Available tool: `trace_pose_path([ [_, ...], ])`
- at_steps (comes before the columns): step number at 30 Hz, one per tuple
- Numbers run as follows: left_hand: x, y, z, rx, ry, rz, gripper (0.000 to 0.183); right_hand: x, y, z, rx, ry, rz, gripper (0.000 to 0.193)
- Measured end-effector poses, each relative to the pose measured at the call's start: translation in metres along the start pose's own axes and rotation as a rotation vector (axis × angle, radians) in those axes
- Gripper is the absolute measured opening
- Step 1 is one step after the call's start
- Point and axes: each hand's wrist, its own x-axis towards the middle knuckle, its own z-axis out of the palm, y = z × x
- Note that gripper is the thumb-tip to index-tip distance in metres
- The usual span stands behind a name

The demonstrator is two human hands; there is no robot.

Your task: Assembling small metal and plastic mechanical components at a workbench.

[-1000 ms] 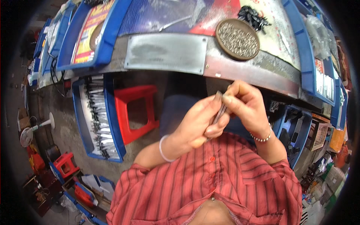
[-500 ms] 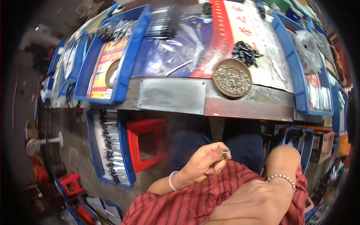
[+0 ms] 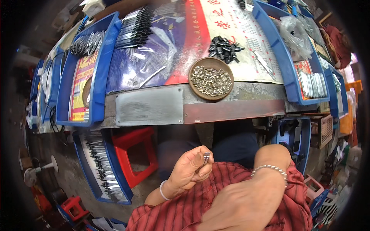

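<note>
Worn grey workbench [image 3: 252, 93], lying ahead of our hands, a brushed steel plate [image 3: 150, 107] fixed at its edge. Left hand [image 3: 191, 166]: closed, thumb and fingers pinching a slim silver metal piece [image 3: 207, 155], whose end juts past the fingertips. Right hand [image 3: 237, 204]: beside the left, in front of the striped red shirt [image 3: 179, 208]; fingers not clearly shown, so we cannot tell what it holds. Beyond the left hand: one round brown bowl [image 3: 204, 97], well filled with small shiny metal parts [image 3: 211, 81]; past it, loose black pieces [image 3: 224, 50]. Left of that hand: one long blue plastic tray [image 3: 120, 169] of silver-and-black strips [image 3: 103, 165], gathered in rows; whether finished, we cannot tell.
</note>
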Motion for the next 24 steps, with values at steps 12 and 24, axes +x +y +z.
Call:
trace_pose_path([
  [12,0.013,-0.005,-0.006,-0.098,-0.028,0.096,0.033,-0.001,0.015,-0.007,-0.129,0.772,-0.074,0.006],
  [24,0.010,-0.017,-0.011,-0.116,-0.047,0.076,0.034,-0.009,0.035,0.022,-0.189,0.839,-0.137,0.005],
])
